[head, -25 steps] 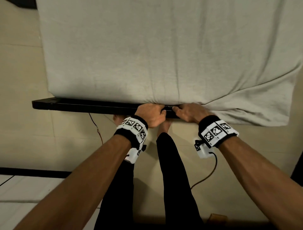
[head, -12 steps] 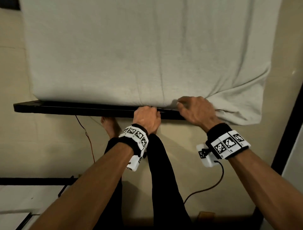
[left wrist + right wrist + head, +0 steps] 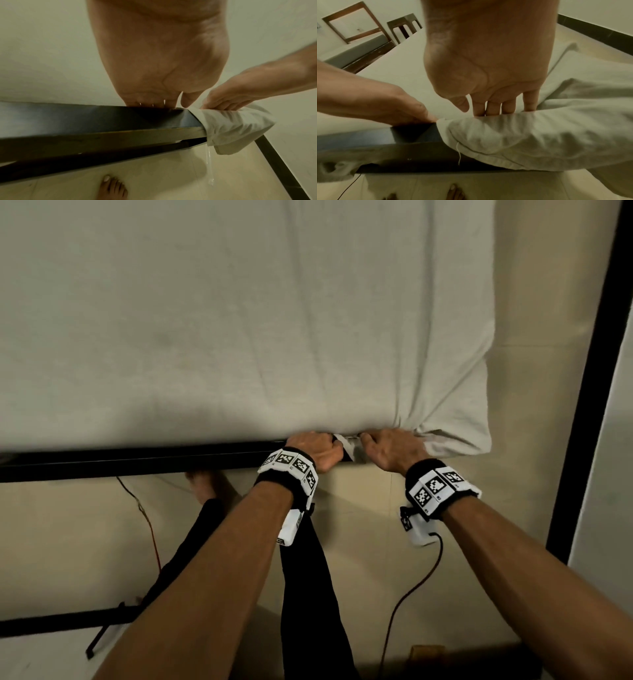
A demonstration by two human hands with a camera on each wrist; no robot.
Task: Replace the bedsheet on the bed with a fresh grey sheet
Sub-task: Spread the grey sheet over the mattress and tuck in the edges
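A pale grey sheet [image 3: 239, 320] covers the mattress, above a black bed frame rail [image 3: 137, 460] along the near edge. My left hand [image 3: 317, 451] has its straight fingers [image 3: 150, 102] pushed down between mattress and rail [image 3: 102, 121]. Just to its right, my right hand [image 3: 390, 451] presses straight fingers [image 3: 496, 108] down behind a loose fold of sheet [image 3: 522, 138], thumb free. That loose corner [image 3: 455, 436] hangs over the rail's end [image 3: 236, 128]. The fingertips of both hands are hidden in the gap.
I stand on a pale tiled floor with a bare foot [image 3: 113, 188] under the rail. A red cable [image 3: 150, 529] trails on the floor at left. A dark skirting strip [image 3: 582, 405] and wall run close on the right. A wooden chair [image 3: 404, 27] stands beyond the bed.
Both hands have moved right along the bed edge to the corner. The right hand, raised onto the sheet half a second ago, is back down at the gap.
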